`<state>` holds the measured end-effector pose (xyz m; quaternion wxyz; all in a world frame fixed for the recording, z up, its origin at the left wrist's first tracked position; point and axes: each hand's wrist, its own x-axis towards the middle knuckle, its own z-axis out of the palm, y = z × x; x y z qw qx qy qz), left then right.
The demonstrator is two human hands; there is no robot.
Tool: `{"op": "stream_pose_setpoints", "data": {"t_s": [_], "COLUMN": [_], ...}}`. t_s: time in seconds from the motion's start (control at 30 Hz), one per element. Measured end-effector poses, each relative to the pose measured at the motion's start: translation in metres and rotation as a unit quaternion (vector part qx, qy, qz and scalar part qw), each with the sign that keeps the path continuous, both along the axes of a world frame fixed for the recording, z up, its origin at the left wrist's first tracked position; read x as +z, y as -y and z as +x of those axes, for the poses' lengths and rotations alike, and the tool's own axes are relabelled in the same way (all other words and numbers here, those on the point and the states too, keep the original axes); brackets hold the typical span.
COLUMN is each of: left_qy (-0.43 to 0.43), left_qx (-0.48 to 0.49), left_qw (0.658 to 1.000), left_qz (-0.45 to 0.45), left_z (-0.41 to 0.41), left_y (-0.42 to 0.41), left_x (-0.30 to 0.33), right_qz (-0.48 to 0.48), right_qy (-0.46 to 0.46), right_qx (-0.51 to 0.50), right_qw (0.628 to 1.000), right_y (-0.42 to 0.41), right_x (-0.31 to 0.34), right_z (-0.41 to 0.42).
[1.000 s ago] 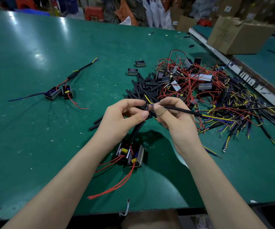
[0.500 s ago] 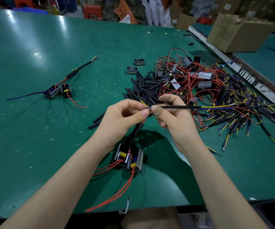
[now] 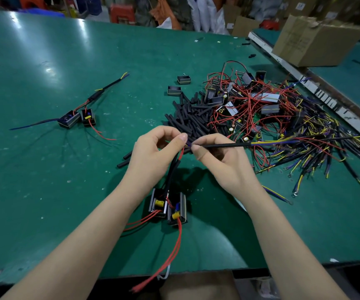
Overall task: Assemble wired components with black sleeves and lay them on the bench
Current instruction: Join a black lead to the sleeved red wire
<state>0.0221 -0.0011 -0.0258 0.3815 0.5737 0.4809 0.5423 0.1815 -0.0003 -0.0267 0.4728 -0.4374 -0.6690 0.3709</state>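
Left hand (image 3: 151,152): pinched wire ends above two hanging components (image 3: 167,207).
Right hand (image 3: 222,161): gripped black sleeved cable (image 3: 224,145).

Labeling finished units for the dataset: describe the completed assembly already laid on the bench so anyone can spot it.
On the green bench, look left of the black sleeve pile. The finished assembly lies alone there: two small black boxes side by side, one black-sleeved lead running up-right, a blue wire trailing left.
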Motion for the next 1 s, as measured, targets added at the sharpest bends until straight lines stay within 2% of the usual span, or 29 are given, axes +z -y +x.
{"op": "stream_pose_setpoints", "data": {"t_s": [0.3,0.47,0.63,1.0], "left_qy": [-0.006,-0.068,-0.065,-0.063], "left_qx": [-0.072,-0.143,-0.13,-0.14], "left_qw": [0.991,0.968,0.976,0.972], "left_qz": [-0.114,-0.197,-0.161,-0.18], "left_z": [-0.006,-0.012,-0.012,-0.008], "left_y": [0.0,0.002,0.004,0.006], "left_x": [0.005,0.009,0.01,0.014], "right_qz": [-0.012,-0.015,-0.013,-0.021], "right_qy": [-0.085,-0.099,-0.114,-0.172], "right_qx": [-0.007,-0.015,-0.014,0.022], "right_qw": [0.996,0.995,0.993,0.985], "right_y": [-0.001,0.001,0.002,0.008], "right_x": [0.001,0.002,0.004,0.007], "right_z": [0.003,0.004,0.004,0.0]}}
